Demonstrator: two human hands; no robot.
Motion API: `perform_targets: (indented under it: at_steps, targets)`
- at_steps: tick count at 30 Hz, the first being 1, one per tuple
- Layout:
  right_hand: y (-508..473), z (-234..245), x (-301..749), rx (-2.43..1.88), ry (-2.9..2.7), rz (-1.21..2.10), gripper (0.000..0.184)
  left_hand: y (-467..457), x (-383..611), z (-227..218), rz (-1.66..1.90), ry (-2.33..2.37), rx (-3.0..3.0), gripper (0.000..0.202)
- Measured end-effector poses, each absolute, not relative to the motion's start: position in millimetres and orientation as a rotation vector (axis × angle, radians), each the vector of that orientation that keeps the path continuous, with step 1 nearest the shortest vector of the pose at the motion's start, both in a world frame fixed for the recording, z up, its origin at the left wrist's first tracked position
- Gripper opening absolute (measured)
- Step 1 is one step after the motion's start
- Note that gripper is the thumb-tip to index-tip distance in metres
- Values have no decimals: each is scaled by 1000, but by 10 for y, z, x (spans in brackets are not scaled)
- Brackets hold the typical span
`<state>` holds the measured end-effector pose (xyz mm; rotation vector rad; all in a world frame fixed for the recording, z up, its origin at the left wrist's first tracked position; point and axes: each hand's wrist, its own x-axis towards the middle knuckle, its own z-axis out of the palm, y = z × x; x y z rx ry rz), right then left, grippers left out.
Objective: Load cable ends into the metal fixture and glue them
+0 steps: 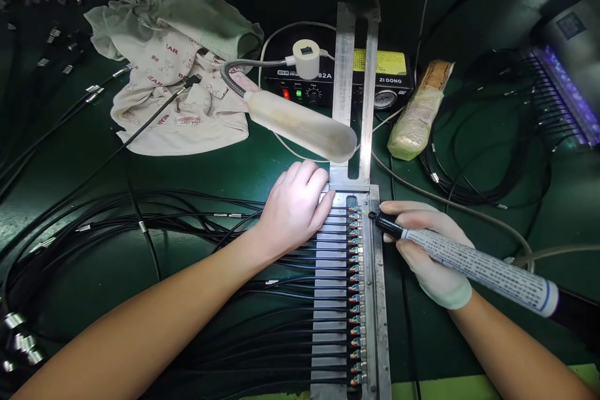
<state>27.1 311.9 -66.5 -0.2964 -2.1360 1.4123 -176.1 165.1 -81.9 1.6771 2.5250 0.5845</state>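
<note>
My right hand, in a thin white glove, grips a glue dispensing syringe with a printed white label and black ends. The syringe's tip points left at the upper end of a row of small cable connectors. These connectors sit side by side in a long metal fixture, their wires bared in orange and green. My bare left hand rests with curled fingers at the fixture's upper left, over the topmost black cables. What its fingertips pinch, if anything, is hidden.
A gooseneck lamp hangs above the fixture. Behind it stands a black dispenser controller with lit switches and a gauge. A printed cloth lies at left. A wrapped block, cable coils and a purple-lit unit are at right.
</note>
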Motion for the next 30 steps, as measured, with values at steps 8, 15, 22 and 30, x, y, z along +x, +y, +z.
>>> perform_targets:
  at_steps: [8, 15, 22, 30]
  targets:
    - [3111, -551, 205, -220, -2255, 1277, 27, 1660, -1778, -815, 589, 2507, 1660, 25]
    - [3106, -575, 201, -236, -2259, 1279, 27, 1644, -1778, -818, 595, 2495, 1652, 25]
    - [3095, -579, 172, -243, -2257, 1291, 26, 1651, -1784, -816, 604, 2492, 1652, 24]
    - [3097, -572, 181, -263, -2251, 1300, 27, 1651, -1783, -817, 600, 2491, 1650, 23]
